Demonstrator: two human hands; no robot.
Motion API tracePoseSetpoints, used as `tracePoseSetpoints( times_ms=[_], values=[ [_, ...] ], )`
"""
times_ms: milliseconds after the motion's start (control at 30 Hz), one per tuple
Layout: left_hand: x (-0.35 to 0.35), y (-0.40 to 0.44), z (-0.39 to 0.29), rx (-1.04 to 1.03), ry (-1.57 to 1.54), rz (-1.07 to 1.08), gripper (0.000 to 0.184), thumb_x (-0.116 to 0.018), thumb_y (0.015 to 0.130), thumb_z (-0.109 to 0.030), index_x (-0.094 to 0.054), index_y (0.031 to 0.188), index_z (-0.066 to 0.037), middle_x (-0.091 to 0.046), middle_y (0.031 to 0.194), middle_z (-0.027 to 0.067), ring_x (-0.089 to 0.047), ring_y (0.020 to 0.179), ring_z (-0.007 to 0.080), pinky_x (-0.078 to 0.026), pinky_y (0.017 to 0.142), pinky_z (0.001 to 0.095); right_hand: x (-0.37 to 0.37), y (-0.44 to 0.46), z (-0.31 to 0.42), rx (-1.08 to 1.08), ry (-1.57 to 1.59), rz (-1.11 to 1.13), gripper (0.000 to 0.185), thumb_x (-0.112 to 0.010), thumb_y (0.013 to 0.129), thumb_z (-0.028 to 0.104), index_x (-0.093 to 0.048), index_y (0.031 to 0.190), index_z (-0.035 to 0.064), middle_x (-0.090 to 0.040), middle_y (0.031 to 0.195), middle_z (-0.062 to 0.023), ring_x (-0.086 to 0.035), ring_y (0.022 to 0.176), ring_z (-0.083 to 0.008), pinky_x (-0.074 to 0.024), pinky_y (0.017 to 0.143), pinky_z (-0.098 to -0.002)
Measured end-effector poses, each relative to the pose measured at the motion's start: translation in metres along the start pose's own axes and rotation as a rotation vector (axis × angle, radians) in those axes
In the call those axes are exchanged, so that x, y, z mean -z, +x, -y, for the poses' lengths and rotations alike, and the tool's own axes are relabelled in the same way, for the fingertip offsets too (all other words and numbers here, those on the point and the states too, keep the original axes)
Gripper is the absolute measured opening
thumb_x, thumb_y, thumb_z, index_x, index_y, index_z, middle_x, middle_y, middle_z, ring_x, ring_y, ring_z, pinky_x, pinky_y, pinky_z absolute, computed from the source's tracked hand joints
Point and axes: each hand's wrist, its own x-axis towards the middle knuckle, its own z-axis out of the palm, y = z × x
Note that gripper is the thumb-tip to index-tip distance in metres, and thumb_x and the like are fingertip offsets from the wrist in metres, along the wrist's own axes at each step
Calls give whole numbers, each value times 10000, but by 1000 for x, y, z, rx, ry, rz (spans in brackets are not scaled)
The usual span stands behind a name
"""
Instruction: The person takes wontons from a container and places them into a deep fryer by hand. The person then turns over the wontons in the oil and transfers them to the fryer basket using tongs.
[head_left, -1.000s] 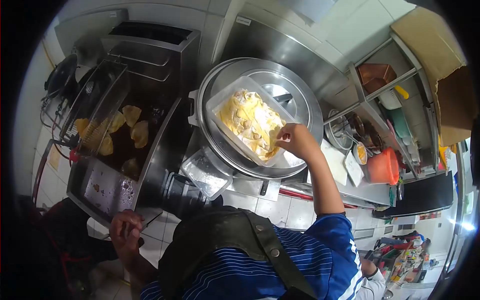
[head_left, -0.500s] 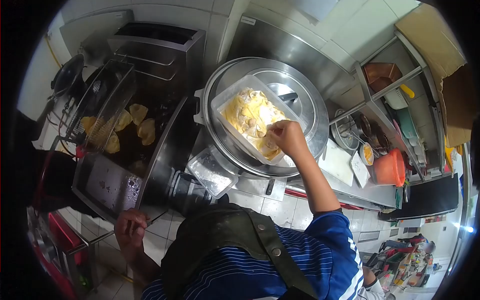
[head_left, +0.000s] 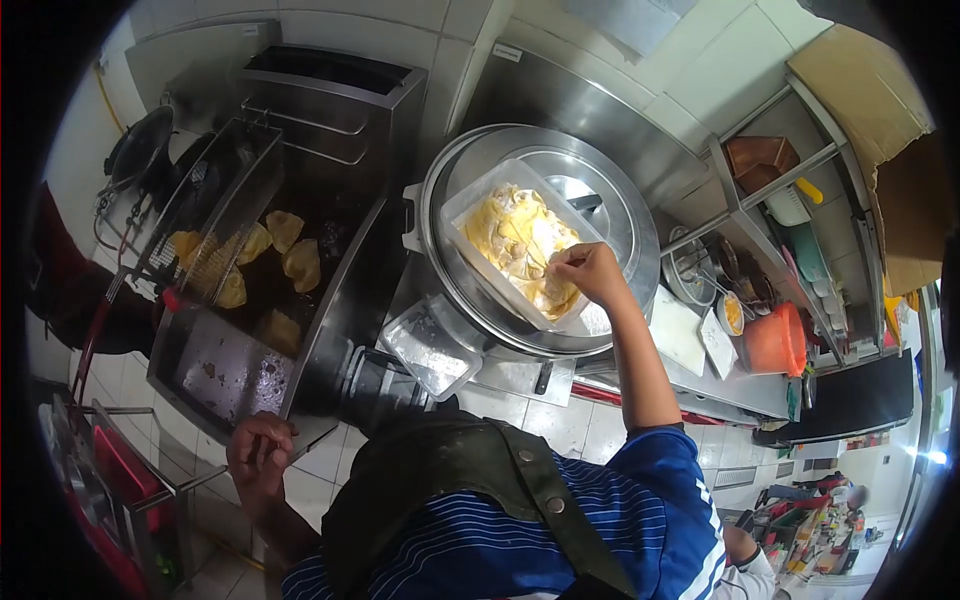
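Observation:
A clear plastic container (head_left: 478, 262) rests on the large round metal lid (head_left: 625, 215). It holds floured yellow dough pieces (head_left: 515, 235). My right hand (head_left: 588, 272) is over the container's near right side, its fingers pinched together at the dough; what lies between the fingertips is too small to name. My left hand (head_left: 262, 450) hangs near the fryer's front corner with its fingers curled, and whether it holds anything is unclear. In the dark oil of the fryer (head_left: 340, 290) float several yellow pieces (head_left: 301, 265), some next to the wire basket (head_left: 225, 220).
An empty-looking clear tub (head_left: 432, 348) sits below the round lid. To the right are a white board (head_left: 676, 330), an orange bucket (head_left: 775, 340) and a metal shelf (head_left: 755, 215). A cardboard box (head_left: 865, 110) stands at the upper right. Parts of other people show at the lower right.
The view has shifted slightly. My right hand has made small movements over the dough, and its surface looks rearranged. A dark-clad figure at the left edge has moved.

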Motion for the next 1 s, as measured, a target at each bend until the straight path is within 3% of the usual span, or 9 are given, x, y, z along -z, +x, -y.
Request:
tracePoseSetpoints(
  times_ms=[167,333,600,800,1000],
  values=[
    [2,2,-5,1,-3,1,218,-617,716,-177,-489,827,-39,-473,708,41,-448,696,141,-377,707,316,-2,5,-9,19,48,-2,107,-644,694,79,-654,735,-19,-619,624,-79,-558,558,-100,-450,558,-238],
    [3,0,-7,-9,31,13,181,-550,733,-180,-475,827,-46,-448,704,33,-430,685,119,-378,711,297,14,4,-17,129,91,-257,73,-574,738,56,-552,710,-8,-558,615,-32,-509,584,-80,-412,519,-250],
    [10,-8,-10,11,-39,-43,191,-599,707,-147,-498,817,-28,-488,725,55,-464,713,141,-386,726,308,64,-8,15,81,374,-309,59,-510,846,111,-498,847,53,-544,773,-16,-551,706,-93,-490,554,-240],
    [21,-19,-9,12,12,-69,153,-571,667,-71,-527,797,-5,-511,778,75,-478,723,135,-377,686,246,62,-19,83,220,394,-104,58,-504,856,130,-506,877,76,-523,811,8,-522,775,-88,-451,661,-243],
    [48,-39,-7,-3,-169,-90,157,-574,711,-57,-536,854,-3,-520,810,70,-497,778,137,-381,728,260,-58,-25,167,377,416,218,51,-499,833,87,-499,843,37,-541,786,-9,-495,779,-75,-391,706,-210]
  ],
)
